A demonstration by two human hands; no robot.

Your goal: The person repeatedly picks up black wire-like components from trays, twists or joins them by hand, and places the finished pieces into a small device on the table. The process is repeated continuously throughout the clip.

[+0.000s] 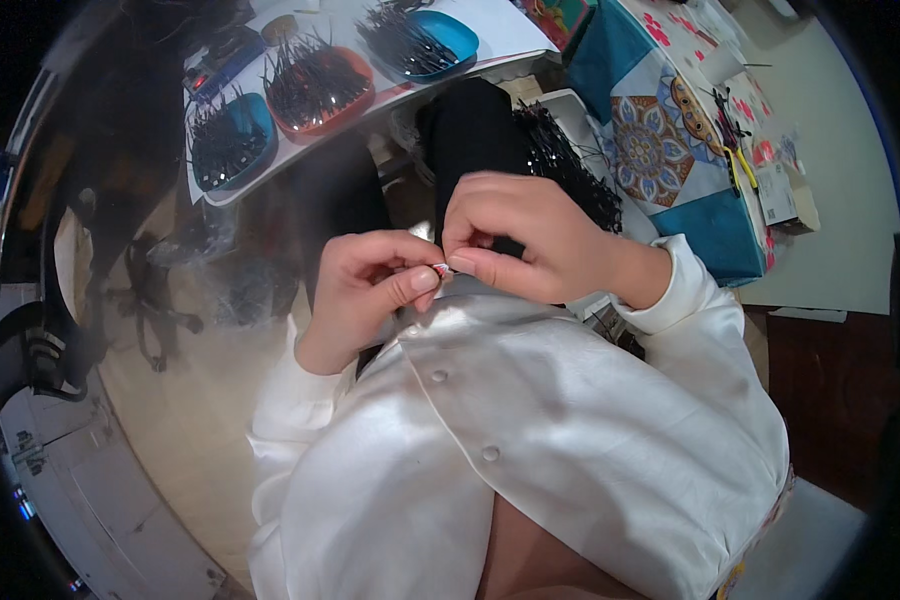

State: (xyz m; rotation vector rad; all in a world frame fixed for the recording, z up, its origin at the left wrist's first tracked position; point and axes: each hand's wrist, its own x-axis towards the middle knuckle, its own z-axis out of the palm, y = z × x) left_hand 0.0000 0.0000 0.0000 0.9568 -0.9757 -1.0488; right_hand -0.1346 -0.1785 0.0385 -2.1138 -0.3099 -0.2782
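Note:
Both hands meet above my lap, fingertips together around a tiny piece with red and white on it (440, 270). My left hand (375, 280) pinches this piece between thumb and forefinger. The thumb and forefinger of my right hand (515, 235) close at its other side; whether they grip the same piece or another small part is too small to make out. Beyond the hands, on a white table (390, 103), stand a teal tray (263, 155), an orange tray (355, 108) and a blue tray (458, 38). Each is heaped with thin black strips or wires with small ends.
A bundle of black strips (570, 165) lies in a white container beside my right knee. On the right, a patterned cloth (660, 140) covers a table with yellow-handled pliers (745, 170) and a small box (788, 200). Clear plastic bags (255, 285) lie on the floor at left.

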